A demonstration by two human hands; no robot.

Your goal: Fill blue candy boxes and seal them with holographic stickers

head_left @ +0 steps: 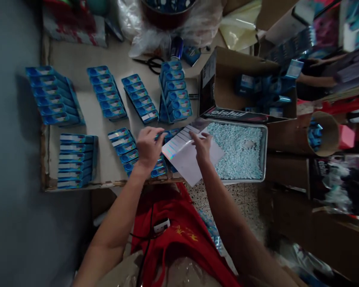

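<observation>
My left hand is over a row of blue boxes, thumb and fingers pinched together; whatever they hold is too small to make out. My right hand grips a white sheet of label stickers, its fingertips on the strips. The sheet lies slanted, partly over the blue boxes at the front and over the left edge of the metal tray. Pale blue pellets fill this tray. White strips show on the ends of some boxes.
More rows of blue boxes stand on the table. Scissors and a dark blue can lie behind. An open carton holds blue packs. At right, another person's hand is near a pack.
</observation>
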